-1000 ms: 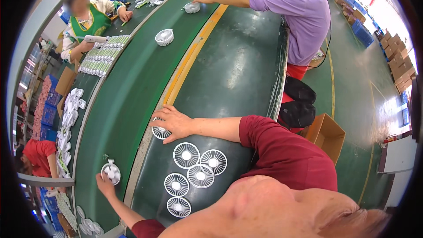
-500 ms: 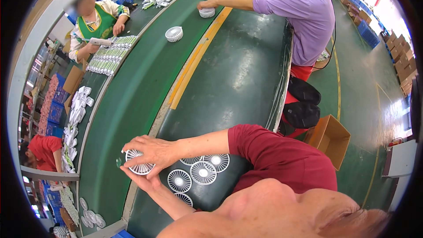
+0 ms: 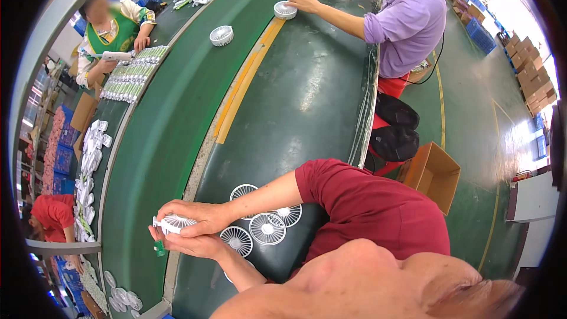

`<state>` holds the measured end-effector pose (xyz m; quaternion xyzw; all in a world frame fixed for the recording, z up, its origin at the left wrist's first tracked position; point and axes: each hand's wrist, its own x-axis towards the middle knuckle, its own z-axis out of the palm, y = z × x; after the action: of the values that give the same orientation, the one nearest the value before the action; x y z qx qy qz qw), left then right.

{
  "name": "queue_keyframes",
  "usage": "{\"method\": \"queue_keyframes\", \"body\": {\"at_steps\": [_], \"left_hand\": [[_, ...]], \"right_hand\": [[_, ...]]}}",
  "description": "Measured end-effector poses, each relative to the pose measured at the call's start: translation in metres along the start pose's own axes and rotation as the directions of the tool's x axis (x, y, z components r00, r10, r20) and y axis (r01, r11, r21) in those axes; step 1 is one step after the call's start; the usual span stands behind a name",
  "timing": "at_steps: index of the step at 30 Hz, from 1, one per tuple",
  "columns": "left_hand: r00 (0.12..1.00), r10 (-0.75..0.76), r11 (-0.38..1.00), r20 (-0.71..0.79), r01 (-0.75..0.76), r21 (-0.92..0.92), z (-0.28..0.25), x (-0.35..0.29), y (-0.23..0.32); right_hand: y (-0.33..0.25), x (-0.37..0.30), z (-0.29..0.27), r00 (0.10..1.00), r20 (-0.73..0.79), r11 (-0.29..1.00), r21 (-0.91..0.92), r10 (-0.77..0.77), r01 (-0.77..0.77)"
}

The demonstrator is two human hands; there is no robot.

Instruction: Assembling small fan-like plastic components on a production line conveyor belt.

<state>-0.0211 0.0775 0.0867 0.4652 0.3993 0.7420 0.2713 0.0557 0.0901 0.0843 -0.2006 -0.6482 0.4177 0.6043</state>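
Observation:
A white round fan head (image 3: 178, 222) with a radial grille is held between both of my hands, over the near edge of the green belt. My right hand (image 3: 204, 217) closes over its top and side. From below, my left hand (image 3: 198, 246) supports it, partly hidden by the right hand. A small green piece (image 3: 159, 248) shows at the left fingertips; whether it is attached to the fan head I cannot tell. Beside my wrists, several white round fan grilles (image 3: 267, 228) lie loosely overlapping on the dark green table (image 3: 283, 124).
The green conveyor belt (image 3: 159, 118) runs past, carrying another white fan head (image 3: 221, 35). Across it, a person in a green apron (image 3: 109, 35) sits by rows of white-green parts (image 3: 134, 74). Another person in purple (image 3: 407, 23) touches a fan head (image 3: 285, 10). An open carton (image 3: 434, 177) stands behind my arm.
The fan head in my hands has been tilted, and the green piece now hangs lower. The person in purple has brought a fan head from the belt onto the yellow strip.

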Motion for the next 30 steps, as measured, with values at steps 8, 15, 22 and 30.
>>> {"method": "queue_keyframes", "body": {"at_steps": [8, 15, 22, 30], "left_hand": [[0.853, -0.470, 0.877, 0.226, 0.423, 0.228, -0.024, 0.014, 0.002], [0.753, -0.169, 0.604, 0.636, -0.431, 0.671, -0.127, -0.020, 0.026], [0.650, -0.315, 0.384, 0.692, -0.580, 0.719, -0.113, -0.064, 0.025], [0.796, -0.132, 0.537, 0.591, -0.444, 0.717, -0.106, -0.057, 0.008]], "right_hand": [[0.056, 0.037, -0.074, 0.992, -0.019, 0.792, -0.605, -0.122, 0.086], [-0.021, -0.063, -0.107, 0.959, 0.155, 0.746, -0.662, 0.237, -0.078], [-0.034, -0.145, -0.087, 0.944, 0.273, 0.580, -0.806, 0.183, 0.121], [-0.060, -0.129, -0.094, 0.953, 0.168, 0.573, -0.820, 0.251, -0.007]]}}
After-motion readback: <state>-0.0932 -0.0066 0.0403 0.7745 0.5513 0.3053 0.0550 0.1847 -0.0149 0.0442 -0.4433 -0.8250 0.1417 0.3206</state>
